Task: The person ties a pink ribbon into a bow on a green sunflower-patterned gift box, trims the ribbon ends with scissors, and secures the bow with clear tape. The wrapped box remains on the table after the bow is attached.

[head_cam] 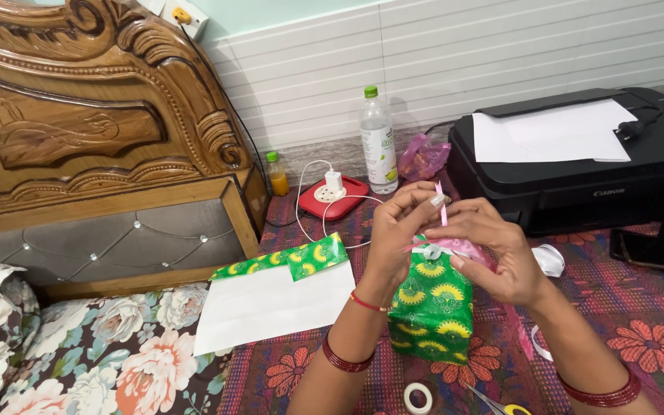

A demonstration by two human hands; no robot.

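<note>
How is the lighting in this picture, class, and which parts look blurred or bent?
Head view: soft, even indoor light, faint shadows; mild glare on the green gift box; left hand and right hand fairly sharp, pink ribbon slightly blurred; wall lines bow a little, a wide-lens effect.

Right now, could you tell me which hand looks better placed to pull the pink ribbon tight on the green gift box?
Probably the left hand: its fingertips already pinch the upright pink ribbon end above the gift box. The right hand rests lower, at the bow.
</note>
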